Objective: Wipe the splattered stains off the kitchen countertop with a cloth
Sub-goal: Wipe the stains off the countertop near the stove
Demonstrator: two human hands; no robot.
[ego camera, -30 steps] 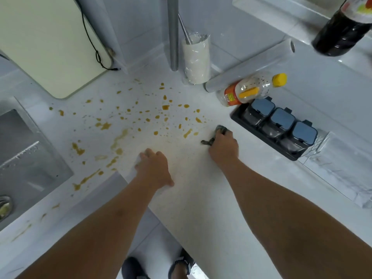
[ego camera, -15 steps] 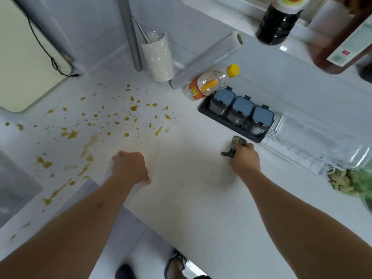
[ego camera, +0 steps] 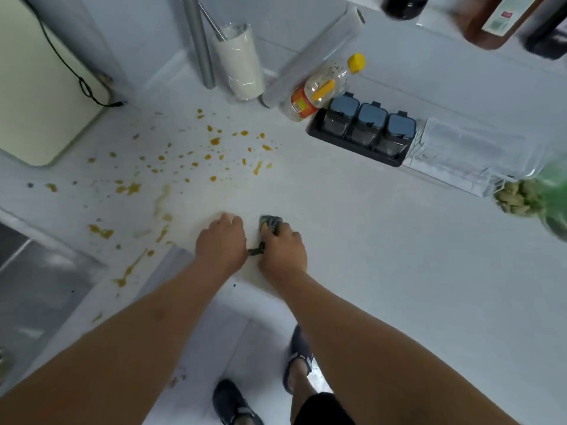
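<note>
Orange-brown stains [ego camera: 214, 141] are splattered over the white countertop [ego camera: 383, 246], from its middle out to the left front edge. My right hand [ego camera: 283, 251] is shut on a dark grey cloth [ego camera: 270, 223] and presses it on the counter near the front edge, just right of the splatter. My left hand [ego camera: 222, 243] rests palm down right beside it, fingers bent and almost touching the cloth's tail. A pale edge shows under the left fingertips; I cannot tell what it is.
A steel sink [ego camera: 36, 286] lies at the left and a cream board [ego camera: 36, 87] behind it. Along the back stand a metal pole [ego camera: 199, 41], white cup [ego camera: 242, 65], film roll [ego camera: 310, 59], yellow-capped bottle [ego camera: 319, 90], spice-jar tray [ego camera: 316, 133] and clear box [ego camera: 460, 154].
My right hand swept the cloth out to the right, then back left, and now sits beside my left hand. The left hand stayed in place near the counter's edge.
</note>
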